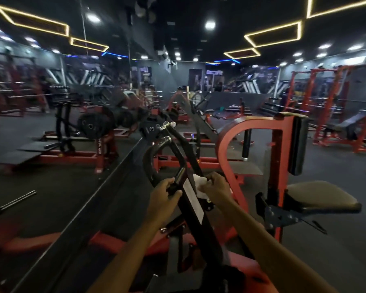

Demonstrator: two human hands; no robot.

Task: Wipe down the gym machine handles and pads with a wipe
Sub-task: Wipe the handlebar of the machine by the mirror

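Gripping the black handle with my left hand, my right hand clutches a white wipe at three o'clock; lever-arm label unreadable.

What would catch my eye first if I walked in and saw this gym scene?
Most likely the two hands at bottom centre: the left hand grips a black handle of the machine, while the right hand holds a white wipe against the black bar beside it. Just right of them rise a bright red curved frame and a black seat pad, and yellow light outlines glow on the dark ceiling.
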